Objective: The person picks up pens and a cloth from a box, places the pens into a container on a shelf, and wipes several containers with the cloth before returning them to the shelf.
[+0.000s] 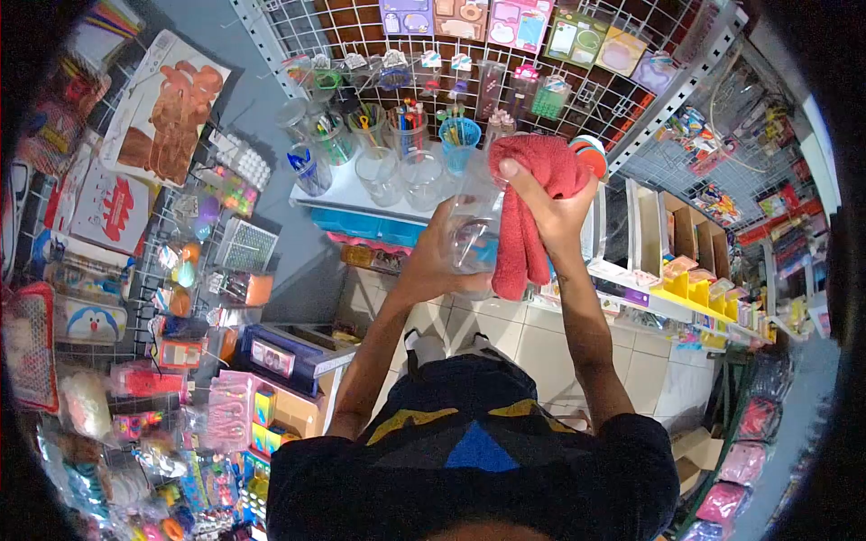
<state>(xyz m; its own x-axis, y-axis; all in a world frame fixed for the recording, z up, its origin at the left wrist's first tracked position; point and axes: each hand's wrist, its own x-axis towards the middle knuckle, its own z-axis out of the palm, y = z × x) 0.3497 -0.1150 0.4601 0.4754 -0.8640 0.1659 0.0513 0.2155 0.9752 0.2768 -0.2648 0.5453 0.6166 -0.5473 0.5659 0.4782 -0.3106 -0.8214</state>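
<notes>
A clear plastic jar (pixel 471 225) is tilted in front of me, with my left hand (pixel 431 257) wrapped around its lower side. My right hand (pixel 561 206) grips a bunched red cloth (pixel 521 239) at the upper end of the jar, thumb pressed on top. The cloth hangs down along the jar's right side and hides part of it. Just beyond, on the white shelf (pixel 361 200), stand two clear jars with nothing visible in them, among them the nearer one (pixel 377 171). Behind these, several clear jars hold pens (pixel 410 126), and a blue basket (pixel 460 135) stands beside them.
A wire grid (pixel 361 36) with hanging packets rises behind the shelf. Crowded goods racks (pixel 171 298) line the left. Divided bins (pixel 695 239) and yellow trays (pixel 690 293) stand at the right. Tiled floor (pixel 505 329) lies below.
</notes>
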